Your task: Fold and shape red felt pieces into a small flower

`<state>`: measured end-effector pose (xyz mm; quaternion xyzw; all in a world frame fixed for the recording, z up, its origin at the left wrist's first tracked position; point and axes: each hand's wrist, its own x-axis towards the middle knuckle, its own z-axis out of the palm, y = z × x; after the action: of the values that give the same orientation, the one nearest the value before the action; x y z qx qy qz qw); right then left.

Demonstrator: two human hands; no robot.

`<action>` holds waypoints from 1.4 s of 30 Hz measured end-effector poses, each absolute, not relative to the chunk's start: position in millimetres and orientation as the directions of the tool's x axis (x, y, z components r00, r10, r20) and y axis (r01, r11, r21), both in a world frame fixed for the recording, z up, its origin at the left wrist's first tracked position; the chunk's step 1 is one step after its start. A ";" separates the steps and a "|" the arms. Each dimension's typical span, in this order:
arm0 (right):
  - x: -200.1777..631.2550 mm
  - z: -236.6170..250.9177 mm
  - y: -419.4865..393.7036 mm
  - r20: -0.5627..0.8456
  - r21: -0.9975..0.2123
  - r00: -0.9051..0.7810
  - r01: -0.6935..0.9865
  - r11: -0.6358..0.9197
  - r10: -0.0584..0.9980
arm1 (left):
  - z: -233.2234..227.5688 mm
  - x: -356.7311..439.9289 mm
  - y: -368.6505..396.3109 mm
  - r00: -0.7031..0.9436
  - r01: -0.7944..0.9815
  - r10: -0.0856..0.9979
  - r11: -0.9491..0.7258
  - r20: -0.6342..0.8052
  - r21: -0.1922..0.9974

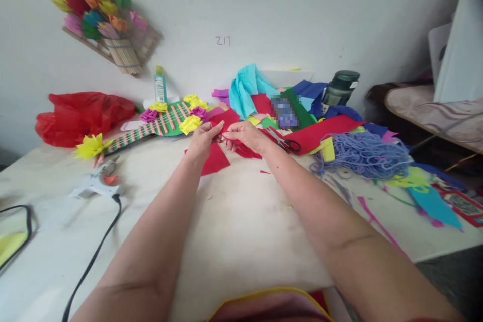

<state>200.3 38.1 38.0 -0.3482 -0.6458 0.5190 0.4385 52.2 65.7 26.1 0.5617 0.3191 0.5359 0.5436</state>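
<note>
While both hands, left [204, 137] and right [245, 136], pinch a red felt piece [226, 119], its long axis crosswise, pointed corner upward.

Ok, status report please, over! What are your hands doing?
Left hand and right hand both pinching red felt piece. Scissors right beside right hand, glue gun off left. Nothing blocking, over.

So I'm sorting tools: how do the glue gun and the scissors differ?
The glue gun is pale with a black cord and lies left of the hands, on bare table. The scissors are black-handled, cordless, and lie right of the hands on red felt. Neither is held.
</note>
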 end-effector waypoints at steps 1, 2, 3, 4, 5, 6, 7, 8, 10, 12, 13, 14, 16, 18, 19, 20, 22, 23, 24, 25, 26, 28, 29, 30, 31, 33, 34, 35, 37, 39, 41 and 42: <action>200.8 37.8 38.2 0.217 -0.974 -0.384 -0.020 0.227 0.898 | 26.1 52.7 65.9 0.220 -0.224 0.942 -0.203 0.253 0.953; 201.2 37.5 38.4 0.228 -0.972 -0.389 -0.033 0.234 0.893 | 26.1 53.3 66.1 0.222 -0.223 0.942 -0.202 0.251 0.954; 201.7 37.3 38.8 0.238 -0.970 -0.392 -0.045 0.240 0.889 | 26.3 53.8 66.5 0.225 -0.221 0.941 -0.204 0.253 0.954; 202.0 37.3 39.2 0.247 -0.968 -0.393 -0.054 0.246 0.886 | 26.6 54.2 67.0 0.226 -0.218 0.939 -0.210 0.258 0.953; 202.2 37.5 39.6 0.255 -0.966 -0.393 -0.059 0.252 0.883 | 27.1 54.5 67.6 0.221 -0.213 0.937 -0.223 0.269 0.951; 202.2 38.0 40.0 0.262 -0.964 -0.394 -0.057 0.261 0.881 | 27.8 54.7 68.4 0.214 -0.206 0.935 -0.241 0.284 0.948; 202.2 38.6 40.4 0.266 -0.962 -0.392 -0.047 0.270 0.880 | 28.6 54.7 69.2 0.202 -0.197 0.932 -0.261 0.300 0.945; 202.1 39.5 40.7 0.266 -0.960 -0.390 -0.029 0.277 0.881 | 29.5 54.7 69.9 0.188 -0.184 0.931 -0.280 0.313 0.942; 202.0 41.1 41.1 0.259 -0.958 -0.381 0.015 0.286 0.888 | 31.6 54.7 70.4 0.168 -0.153 0.931 -0.299 0.324 0.942; 202.4 42.3 41.7 0.267 -0.952 -0.374 0.042 0.304 0.888 | 33.9 55.3 69.5 0.154 -0.137 0.935 -0.301 0.320 0.944; 202.8 42.6 42.0 0.278 -0.948 -0.377 0.044 0.316 0.884 | 35.1 55.8 68.7 0.148 -0.140 0.935 -0.302 0.322 0.943; 203.2 42.8 42.3 0.289 -0.944 -0.381 0.039 0.328 0.878 | 36.3 56.2 67.8 0.143 -0.149 0.935 -0.304 0.325 0.941; 204.2 43.3 42.9 0.296 -0.942 -0.391 0.031 0.334 0.871 | 38.0 56.6 66.6 0.133 -0.172 0.932 -0.313 0.337 0.934; 205.6 44.4 43.2 0.270 -0.949 -0.398 0.041 0.311 0.877 | 38.9 56.0 66.8 0.111 -0.178 0.929 -0.331 0.353 0.927; 206.5 45.3 43.1 0.252 -0.954 -0.395 0.053 0.296 0.884 | 39.0 55.4 67.3 0.096 -0.171 0.927 -0.343 0.362 0.924; 207.6 46.4 42.9 0.233 -0.958 -0.386 0.068 0.280 0.892 | 38.9 54.8 67.9 0.078 -0.161 0.925 -0.355 0.371 0.921; 209.9 49.3 42.0 0.204 -0.963 -0.353 0.094 0.252 0.913 | 38.8 53.8 68.8 0.056 -0.143 0.925 -0.366 0.377 0.919; 211.0 50.8 41.4 0.198 -0.964 -0.328 0.104 0.244 0.924 | 38.7 53.6 69.0 0.055 -0.140 0.926 -0.364 0.374 0.921; 211.9 52.4 40.7 0.197 -0.964 -0.304 0.113 0.240 0.932 | 38.6 53.5 69.1 0.058 -0.142 0.928 -0.358 0.369 0.923; 212.6 53.8 39.9 0.199 -0.963 -0.285 0.121 0.241 0.938 | 38.5 53.5 69.1 0.062 -0.145 0.930 -0.352 0.363 0.925; 213.2 55.1 39.3 0.203 -0.961 -0.273 0.128 0.245 0.940 | 38.4 53.6 69.2 0.062 -0.148 0.931 -0.348 0.360 0.926; 214.5 56.9 38.5 0.206 -0.959 -0.267 0.134 0.248 0.941 | 37.8 53.8 69.9 0.046 -0.154 0.930 -0.355 0.366 0.922; 215.3 57.4 38.4 0.202 -0.960 -0.269 0.134 0.244 0.942 | 37.4 54.0 70.5 0.031 -0.158 0.927 -0.365 0.374 0.918; 216.3 57.7 38.7 0.195 -0.962 -0.267 0.134 0.237 0.944 | 36.8 54.3 71.2 0.016 -0.164 0.924 -0.375 0.383 0.912; 217.4 57.7 39.2 0.187 -0.964 -0.261 0.137 0.228 0.947 | 36.3 54.6 71.9 0.003 -0.173 0.921 -0.384 0.390 0.907; 219.6 57.2 40.6 0.179 -0.964 -0.236 0.149 0.218 0.955 | 35.2 55.3 73.1 -0.010 -0.192 0.920 -0.387 0.393 0.902; 220.4 56.8 41.3 0.182 -0.963 -0.224 0.157 0.219 0.957 | 34.7 55.6 73.5 -0.009 -0.201 0.923 -0.377 0.384 0.904; 221.0 56.2 41.9 0.188 -0.961 -0.216 0.161 0.225 0.958 | 34.3 55.8 73.7 -0.005 -0.207 0.929 -0.362 0.369 0.909; 221.3 55.0 42.5 0.207 -0.957 -0.211 0.159 0.243 0.955 | 33.5 55.7 73.9 0.007 -0.209 0.941 -0.330 0.339 0.921; 221.0 54.2 42.6 0.208 -0.957 -0.208 0.158 0.243 0.956 | 32.9 55.1 74.1 0.003 -0.205 0.943 -0.324 0.331 0.924; 221.2 54.0 42.6 0.185 -0.961 -0.217 0.162 0.222 0.959 | 32.4 54.6 74.3 -0.011 -0.197 0.937 -0.343 0.348 0.918; 221.6 54.2 42.7 0.171 -0.964 -0.224 0.162 0.210 0.959 | 32.3 54.5 74.4 -0.019 -0.195 0.934 -0.353 0.356 0.915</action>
<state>221.6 42.7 54.2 -0.4384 -0.6397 0.4504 0.4424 54.5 74.4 32.3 0.5352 0.3454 0.6245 0.4519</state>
